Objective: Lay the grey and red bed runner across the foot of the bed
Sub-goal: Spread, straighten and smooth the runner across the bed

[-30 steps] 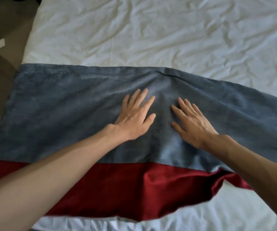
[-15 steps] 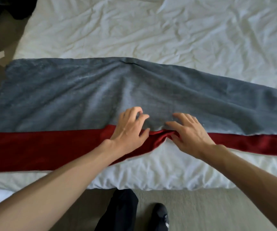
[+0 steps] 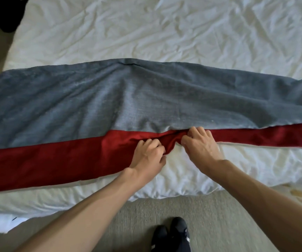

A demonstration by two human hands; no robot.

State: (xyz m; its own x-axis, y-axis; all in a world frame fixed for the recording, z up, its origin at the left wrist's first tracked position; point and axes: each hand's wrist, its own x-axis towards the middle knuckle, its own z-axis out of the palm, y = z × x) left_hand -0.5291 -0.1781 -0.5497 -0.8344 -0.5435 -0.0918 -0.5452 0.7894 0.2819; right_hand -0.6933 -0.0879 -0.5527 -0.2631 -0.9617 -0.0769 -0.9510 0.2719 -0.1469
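We are at the straightening step: the bed runner [image 3: 121, 104] already lies across the foot of the bed [image 3: 164, 33], its long axis running left to right across the mattress, grey band on the far side and red band [image 3: 46, 164] toward us at the foot edge. It does not lie true; the middle humps away from us and both ends sag back. Our left hand [image 3: 149, 157] and right hand [image 3: 199, 148] sit close together at the centre, each closed on a bunched fold of the red band, though how much cloth each fist holds we cannot quite make out. We judge the next move calls for a pull toward the foot edge, then a sweep outward to flatten the creases and bring the hem parallel with the mattress edge.
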